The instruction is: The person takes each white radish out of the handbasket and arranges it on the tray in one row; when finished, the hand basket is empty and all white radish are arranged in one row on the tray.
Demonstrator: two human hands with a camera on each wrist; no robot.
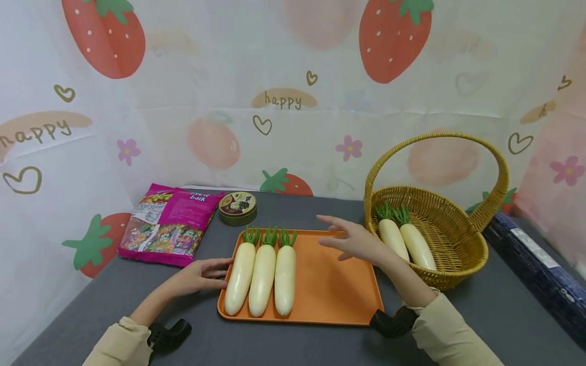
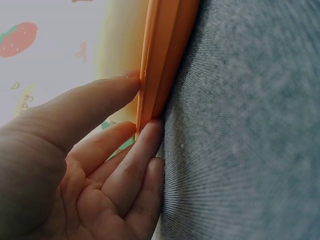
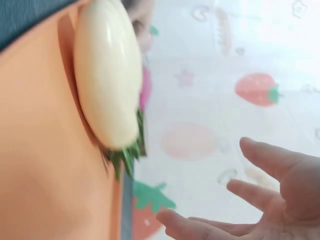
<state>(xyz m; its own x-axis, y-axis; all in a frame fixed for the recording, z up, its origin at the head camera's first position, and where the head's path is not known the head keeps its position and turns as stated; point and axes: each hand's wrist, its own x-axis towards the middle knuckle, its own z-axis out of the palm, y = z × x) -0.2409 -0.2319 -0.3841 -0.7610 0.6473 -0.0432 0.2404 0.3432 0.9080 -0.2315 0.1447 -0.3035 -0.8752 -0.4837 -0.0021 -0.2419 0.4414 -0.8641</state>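
Note:
My left hand (image 1: 203,277) touches the left rim of an orange tray (image 1: 334,284); thumb and fingertips lie against the rim in the left wrist view. Three white radishes with green tops lie side by side in the tray's left half: the left radish (image 1: 240,279), the middle radish (image 1: 262,279) and the right radish (image 1: 285,279). Over the tray's right half hovers my right hand (image 1: 354,241), fingers spread, holding nothing. In the right wrist view the nearest radish (image 3: 107,75) lies apart from this hand.
A wicker basket (image 1: 446,223) with a tall handle stands at the right, with two white radishes (image 1: 416,246) inside. Behind the tray are a pink snack bag (image 1: 171,223) and a round tin (image 1: 237,208). A dark blue wrapped roll (image 1: 535,274) lies at the far right.

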